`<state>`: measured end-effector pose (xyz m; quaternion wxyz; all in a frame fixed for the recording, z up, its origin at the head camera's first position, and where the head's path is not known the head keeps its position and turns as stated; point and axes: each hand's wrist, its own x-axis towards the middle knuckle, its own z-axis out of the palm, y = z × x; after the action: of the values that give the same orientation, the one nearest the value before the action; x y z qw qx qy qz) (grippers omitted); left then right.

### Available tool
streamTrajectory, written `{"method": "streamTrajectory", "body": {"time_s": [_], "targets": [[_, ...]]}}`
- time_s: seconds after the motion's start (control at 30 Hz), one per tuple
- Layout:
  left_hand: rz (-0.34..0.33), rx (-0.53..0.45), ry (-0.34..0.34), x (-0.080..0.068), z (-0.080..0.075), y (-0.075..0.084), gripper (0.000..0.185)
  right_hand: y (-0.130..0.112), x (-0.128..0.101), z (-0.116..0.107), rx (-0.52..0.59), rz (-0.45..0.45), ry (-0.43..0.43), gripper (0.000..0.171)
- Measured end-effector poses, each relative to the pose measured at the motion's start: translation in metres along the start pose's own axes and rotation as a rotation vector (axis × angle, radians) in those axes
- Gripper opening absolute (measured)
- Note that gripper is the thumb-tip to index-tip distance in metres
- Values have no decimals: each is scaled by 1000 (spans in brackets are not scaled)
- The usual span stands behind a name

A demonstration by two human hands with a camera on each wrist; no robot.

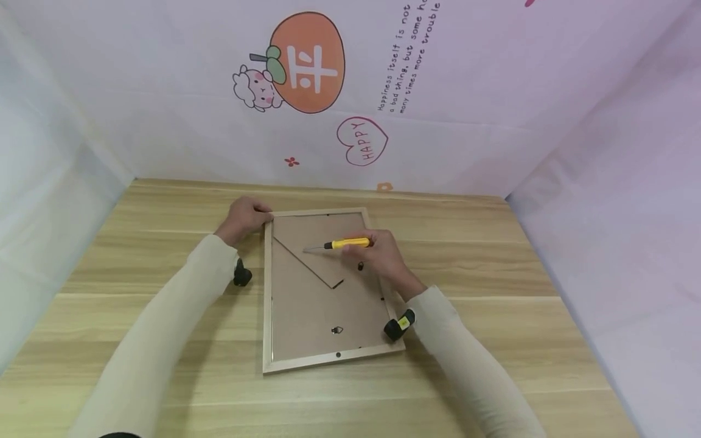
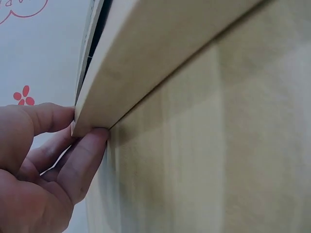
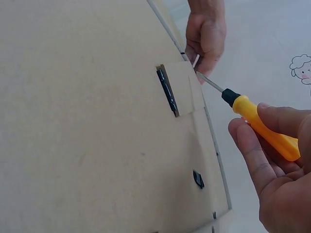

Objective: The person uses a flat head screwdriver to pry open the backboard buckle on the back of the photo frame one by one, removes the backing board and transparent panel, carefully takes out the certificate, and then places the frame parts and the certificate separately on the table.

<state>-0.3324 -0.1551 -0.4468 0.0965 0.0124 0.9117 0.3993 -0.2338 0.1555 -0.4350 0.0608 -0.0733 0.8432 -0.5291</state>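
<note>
Hovering over the wooden frame (image 1: 268, 292) is a yellow screwdriver (image 1: 350, 243).

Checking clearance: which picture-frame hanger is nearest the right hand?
The upper hanger in the head view, close below the right hand; the lower hanger is farther off.

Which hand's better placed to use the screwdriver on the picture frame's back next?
Probably the right hand: it holds the yellow screwdriver over the backing board, while the left hand grips a corner of the picture frame.
</note>
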Motion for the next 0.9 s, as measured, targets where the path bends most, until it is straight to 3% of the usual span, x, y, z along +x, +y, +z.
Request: {"method": "streamTrajectory", "body": {"time_s": [0.37, 0.6, 0.9], "targets": [[-65, -42, 94, -26, -4, -12, 29, -2, -3, -8, 85, 16, 22, 25], [-132, -94, 129, -46, -6, -23, 32, 3, 0, -11, 95, -41, 23, 28], [-168, -137, 201, -65, -8, -35, 31, 4, -1, -13, 83, 15, 48, 26]]}}
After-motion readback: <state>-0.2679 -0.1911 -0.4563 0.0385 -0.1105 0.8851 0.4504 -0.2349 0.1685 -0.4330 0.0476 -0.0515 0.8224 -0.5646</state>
